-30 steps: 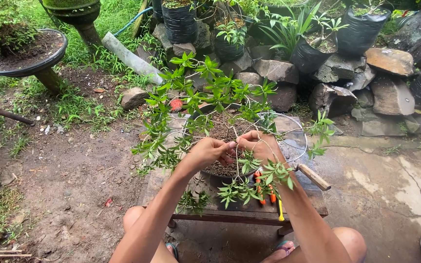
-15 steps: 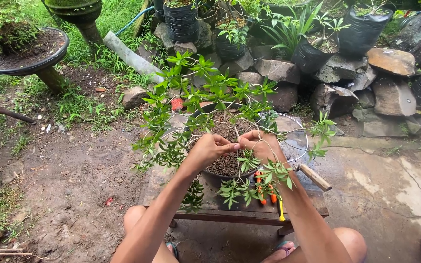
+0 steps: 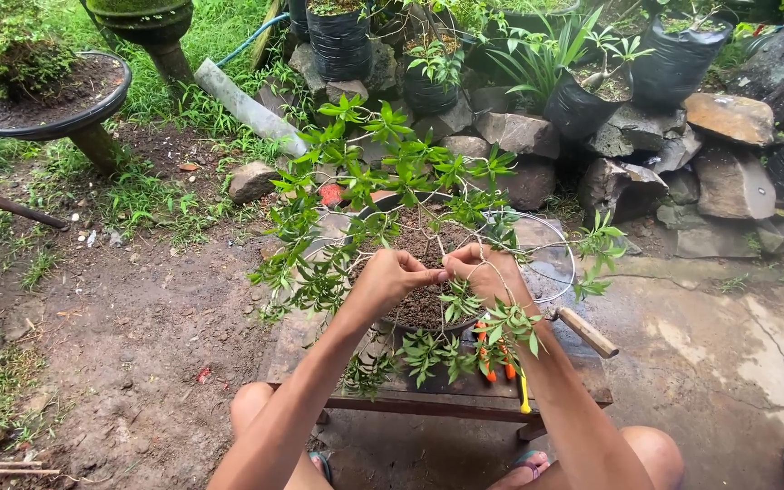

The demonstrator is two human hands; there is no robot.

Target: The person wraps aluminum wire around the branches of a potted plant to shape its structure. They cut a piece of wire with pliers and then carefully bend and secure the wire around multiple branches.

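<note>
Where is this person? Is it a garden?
Yes, it looks like a backyard garden. Black potted plants stand on a pile of rocks, grass grows behind, and both hands work on a small potted tree on a low wooden bench.

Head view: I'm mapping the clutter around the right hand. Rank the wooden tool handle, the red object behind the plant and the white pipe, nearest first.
From the right hand:
1. Wooden tool handle, lower right on the bench.
2. Red object, up-left behind the foliage.
3. White pipe, far upper left on the ground.

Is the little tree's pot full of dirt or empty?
Full. Dark soil fills the pot up to its rim, around the small tree.
</note>
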